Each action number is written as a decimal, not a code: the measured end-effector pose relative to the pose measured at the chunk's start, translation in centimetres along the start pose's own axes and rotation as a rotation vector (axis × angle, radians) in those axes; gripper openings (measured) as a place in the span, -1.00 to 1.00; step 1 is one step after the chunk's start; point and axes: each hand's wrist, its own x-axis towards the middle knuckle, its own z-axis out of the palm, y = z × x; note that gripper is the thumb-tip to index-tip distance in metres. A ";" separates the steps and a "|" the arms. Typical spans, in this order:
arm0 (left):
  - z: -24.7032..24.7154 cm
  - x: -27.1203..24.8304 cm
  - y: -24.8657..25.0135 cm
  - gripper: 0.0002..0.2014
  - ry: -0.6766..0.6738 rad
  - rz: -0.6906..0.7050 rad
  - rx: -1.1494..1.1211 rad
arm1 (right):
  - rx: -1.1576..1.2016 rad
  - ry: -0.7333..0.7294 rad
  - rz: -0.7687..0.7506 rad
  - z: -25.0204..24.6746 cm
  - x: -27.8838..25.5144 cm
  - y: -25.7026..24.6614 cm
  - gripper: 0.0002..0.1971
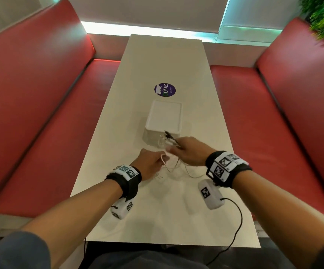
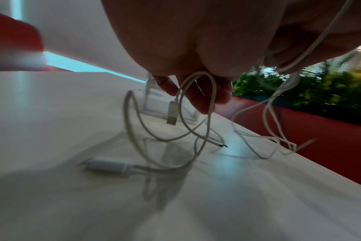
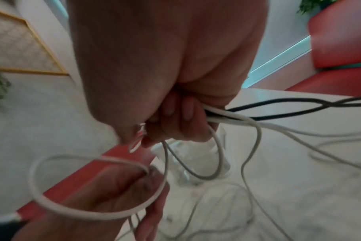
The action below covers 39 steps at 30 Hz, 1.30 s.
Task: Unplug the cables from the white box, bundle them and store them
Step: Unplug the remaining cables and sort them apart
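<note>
The white box (image 1: 164, 121) stands in the middle of the white table (image 1: 157, 220). Just in front of it my right hand (image 1: 174, 150) grips a bunch of white and black cables (image 3: 233, 115); the black cable ends (image 1: 170, 137) stick out past the fingers toward the box. My left hand (image 1: 157, 162) sits close beside it and pinches a loop of white cable (image 1: 164, 159). A USB plug (image 2: 172, 115) hangs from that loop. Another white connector (image 2: 107, 165) lies on the table. Whether any cable is plugged into the box is too blurred to tell.
A round purple sticker (image 1: 165, 89) lies on the table beyond the box. Red benches (image 1: 41, 123) flank both long sides of the table. Loose white cable (image 1: 192, 172) trails on the table between my wrists. A black wrist-camera wire (image 1: 239, 220) runs off the near right edge.
</note>
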 end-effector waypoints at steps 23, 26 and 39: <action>0.0 1.1 -2.6 -0.83 0.044 0.048 -0.042 | -0.006 -0.436 0.247 -3.3 -1.3 1.7 -0.72; 0.1 1.4 -3.8 -0.86 -0.009 0.031 0.091 | -0.107 -0.621 0.336 -3.3 -1.7 2.2 -0.75; -0.3 1.4 -5.4 -0.67 0.135 -0.095 -0.175 | -0.213 -0.258 0.310 -2.4 -0.9 3.4 -0.60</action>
